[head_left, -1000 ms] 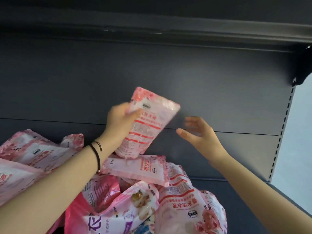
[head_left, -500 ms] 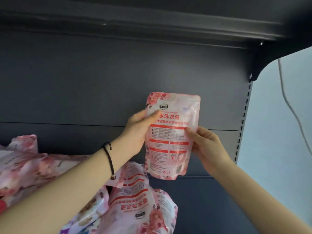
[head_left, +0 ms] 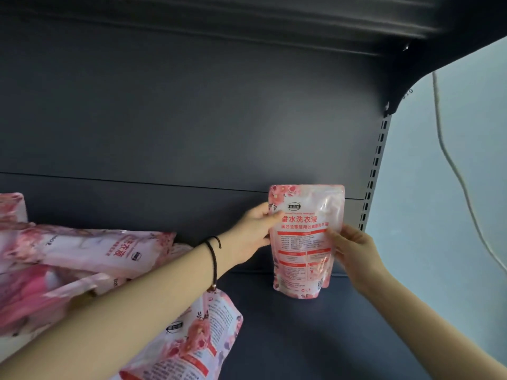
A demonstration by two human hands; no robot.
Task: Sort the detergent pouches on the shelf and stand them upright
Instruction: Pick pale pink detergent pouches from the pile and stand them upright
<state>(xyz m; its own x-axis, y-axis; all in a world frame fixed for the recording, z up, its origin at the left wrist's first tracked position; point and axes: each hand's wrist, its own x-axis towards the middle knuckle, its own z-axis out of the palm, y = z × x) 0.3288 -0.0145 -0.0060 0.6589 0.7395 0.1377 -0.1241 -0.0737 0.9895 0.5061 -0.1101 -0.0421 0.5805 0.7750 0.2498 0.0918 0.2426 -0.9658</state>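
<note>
Left hand (head_left: pixel 253 237) and right hand (head_left: pixel 354 249) pinch opposite edges of an upright pouch (head_left: pixel 304 242) on the shelf (head_left: pixel 315 338).

- Upright pouch (head_left: pixel 306 239): glossy plastic film, smooth, printed pink, with a bright patch of sheen at its upper right.
- Heaped pouches (head_left: pixel 82 250): same glossy film, creased and wrinkled.
- Shelf (head_left: pixel 301 330): dark grey, matt, smooth; looks like painted metal.
- Back panel (head_left: pixel 192 119): matching matt grey finish.
- Slotted upright (head_left: pixel 374 171): grey metal, matt.
- Bracelet (head_left: pixel 214 259): black braided cord, one shiny metallic bead.
- Wall (head_left: pixel 439 229): pale, matt.
</note>
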